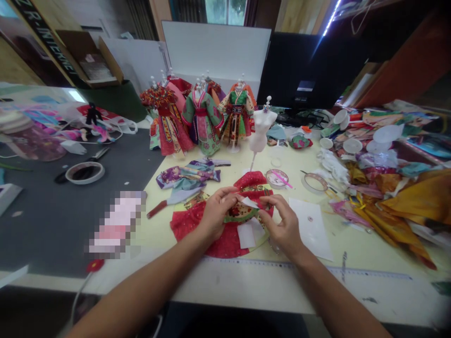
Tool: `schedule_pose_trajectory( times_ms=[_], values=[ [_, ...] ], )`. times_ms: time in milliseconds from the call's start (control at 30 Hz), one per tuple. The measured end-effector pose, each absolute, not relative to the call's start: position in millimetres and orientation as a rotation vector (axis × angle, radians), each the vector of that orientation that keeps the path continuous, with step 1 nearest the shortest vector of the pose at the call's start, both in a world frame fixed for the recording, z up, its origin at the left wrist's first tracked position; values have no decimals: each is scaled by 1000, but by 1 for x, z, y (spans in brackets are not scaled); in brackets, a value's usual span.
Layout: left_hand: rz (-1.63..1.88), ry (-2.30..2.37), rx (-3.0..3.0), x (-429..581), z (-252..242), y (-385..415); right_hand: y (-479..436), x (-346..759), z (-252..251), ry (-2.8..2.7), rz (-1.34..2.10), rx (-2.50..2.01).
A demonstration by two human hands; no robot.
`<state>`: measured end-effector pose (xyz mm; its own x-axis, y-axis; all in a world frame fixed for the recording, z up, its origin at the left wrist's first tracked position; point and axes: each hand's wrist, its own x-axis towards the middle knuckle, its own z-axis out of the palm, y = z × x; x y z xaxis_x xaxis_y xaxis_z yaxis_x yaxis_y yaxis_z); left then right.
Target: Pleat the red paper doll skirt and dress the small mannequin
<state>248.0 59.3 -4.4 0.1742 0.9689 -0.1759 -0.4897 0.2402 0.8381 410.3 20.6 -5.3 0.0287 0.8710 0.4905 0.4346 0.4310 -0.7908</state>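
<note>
2 hands: we see left hand [219, 212] and right hand [283, 223], both over the work at 6 o'clock from the dolls, no other person's hands in view.
Left fingers: together, pinched on the left end of a white scrap [249, 203].
Right fingers: bunched at the scrap's right corner; we cannot tell if they are clamped on it.
1 work piece: white scrap held between the hands, above red sequinned fabric [202, 233] with a gold-and-green printed panel.
1 base: round green board [261, 246] under the fabric.
2 loose bits: white patches [245, 236] on the fabric, just below the right wrist's side of the scrap.
5 dressed doll forms [202, 123]: at 12 o'clock, 3 in front, 2 behind, on a pale table [282, 295].
1 bare form: white torso stand [260, 131], 12 to 1 o'clock.
1 dish [276, 179]: 1 o'clock, pink item in it.
1 hoop [314, 183]: 2 o'clock.
1 sheet: white paper [310, 228], 3 o'clock, near the right hand.
1 heap: gold and mixed fabric [398, 202], 3 o'clock, well apart.
1 tool: red-handled implement [158, 209], 9 o'clock, beside folded printed cloth [188, 174].
1 ruler [306, 266]: 6 o'clock, along the near edge.
1 tape roll [84, 172]: 10 o'clock, on a grey mat [42, 225].
</note>
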Motion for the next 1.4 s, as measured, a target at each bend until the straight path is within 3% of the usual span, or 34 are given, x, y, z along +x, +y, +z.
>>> schedule_pose_trajectory(
  times_ms=[133,500,867,1233,1400],
  values=[
    [1154,837,786,252,-5,53,21,406,-11,-1675,415,-1165],
    [1342,933,719,247,-5,61,24,414,-9,-1126,654,-1229],
    [1369,964,631,242,-6,69,33,430,-11,-849,607,-1113],
    [1224,890,699,248,-8,59,22,419,-11,-1232,898,-1045],
    [1082,821,697,255,-7,49,19,411,-13,-1448,693,-1116]
  ],
)
